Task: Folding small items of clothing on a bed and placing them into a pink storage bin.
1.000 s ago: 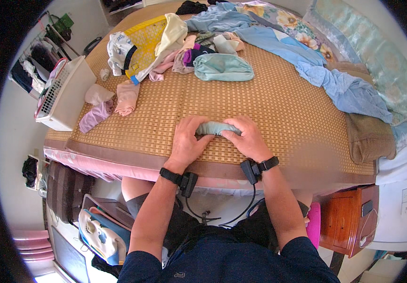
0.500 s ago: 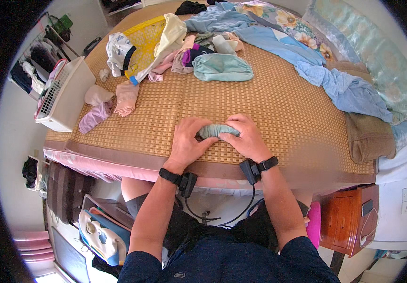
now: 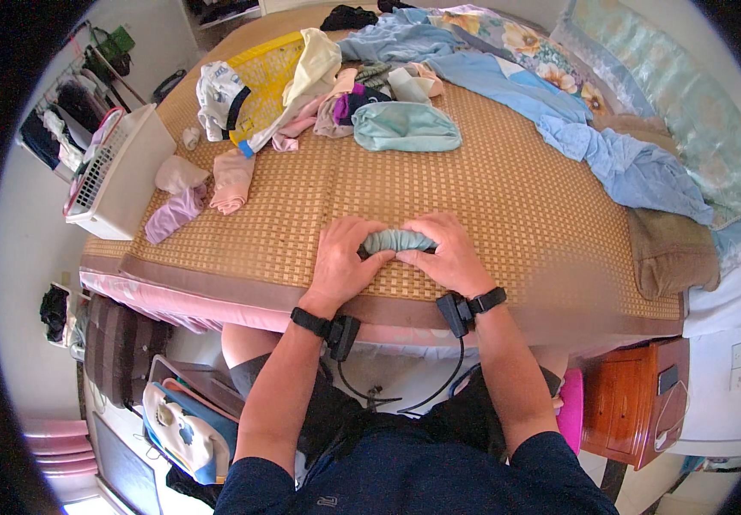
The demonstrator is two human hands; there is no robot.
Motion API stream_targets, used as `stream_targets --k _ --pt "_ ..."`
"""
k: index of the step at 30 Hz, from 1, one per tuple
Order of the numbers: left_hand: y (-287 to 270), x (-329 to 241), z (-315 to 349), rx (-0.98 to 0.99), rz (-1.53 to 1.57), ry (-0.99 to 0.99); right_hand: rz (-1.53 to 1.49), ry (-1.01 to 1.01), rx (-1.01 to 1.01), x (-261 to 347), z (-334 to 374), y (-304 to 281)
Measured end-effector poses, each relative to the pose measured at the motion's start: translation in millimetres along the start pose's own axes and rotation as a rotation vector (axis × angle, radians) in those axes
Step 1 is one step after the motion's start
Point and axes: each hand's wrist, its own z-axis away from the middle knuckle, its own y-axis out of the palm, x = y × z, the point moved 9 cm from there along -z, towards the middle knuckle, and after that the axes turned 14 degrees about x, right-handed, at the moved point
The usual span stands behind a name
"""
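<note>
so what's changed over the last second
Little. Both hands stay clamped on the small grey-green rolled garment at the mat's near edge: left hand, right hand. The roll looks slightly tighter. The clothes pile and white basket are unmoved.

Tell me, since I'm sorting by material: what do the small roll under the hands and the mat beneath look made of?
Rolled garment: soft pale-green fabric, probably knit, judging by its bunched folds. Mat: woven straw or bamboo, tan checkered weave, matte, with a brown cloth border.
</note>
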Motion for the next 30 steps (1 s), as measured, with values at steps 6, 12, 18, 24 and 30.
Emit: stream_targets --k 6,12,18,24,30 --pt "-5.2 -12.6 3.2 0.0 -0.026 0.088 -0.028 0.001 0.026 6.7 0.1 -1.4" --pt "2.3 -52.6 18.3 0.131 -0.133 0.204 -0.108 0.085 0.052 17.5 38.6 -4.7" --pt "16.6 -95.2 28.2 0.215 0.16 0.16 -0.588 0.2 -0.131 23.1 104.7 -20.5" --pt "71.4 -114.2 29.9 0.404 0.664 -0.193 -1.23 0.152 -0.445 10.4 162.3 -19.5" --pt "130.4 -172.6 18.9 0.534 0.858 -0.135 -1.323 0.239 -0.563 0.3 227.9 -32.0"
